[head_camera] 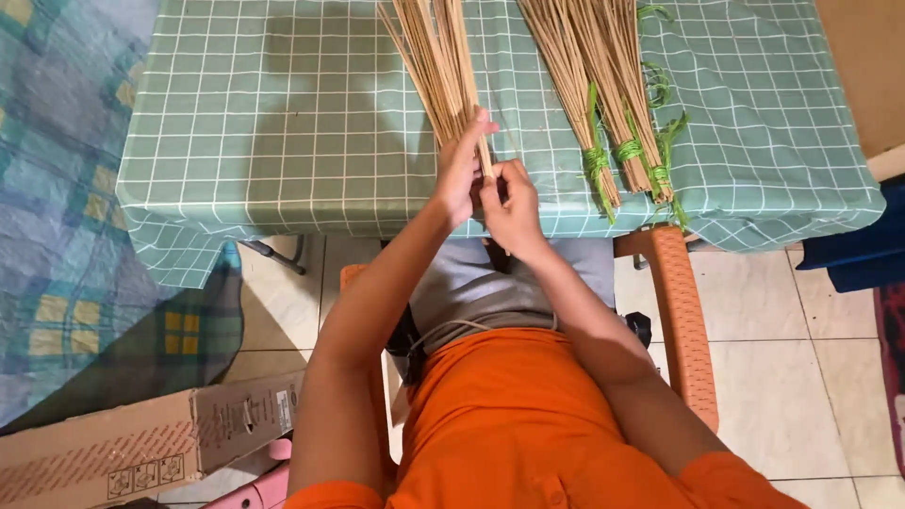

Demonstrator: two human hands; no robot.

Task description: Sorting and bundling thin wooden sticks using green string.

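three tied stick bundles [613,104] with green string lie to our right on the checked tablecloth [283,113]; a cardboard box [141,448] sits on the floor. our left hand [460,170] grips the loose stick bunch [438,57] at the table edge, and our right hand [512,209] pinches its lower end.

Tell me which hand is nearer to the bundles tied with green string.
Right. The right hand sits just left of the tied bundles in the picture, gripping the loose sticks' lower ends. The left hand holds the same sticks on their far side, farther from the bundles.
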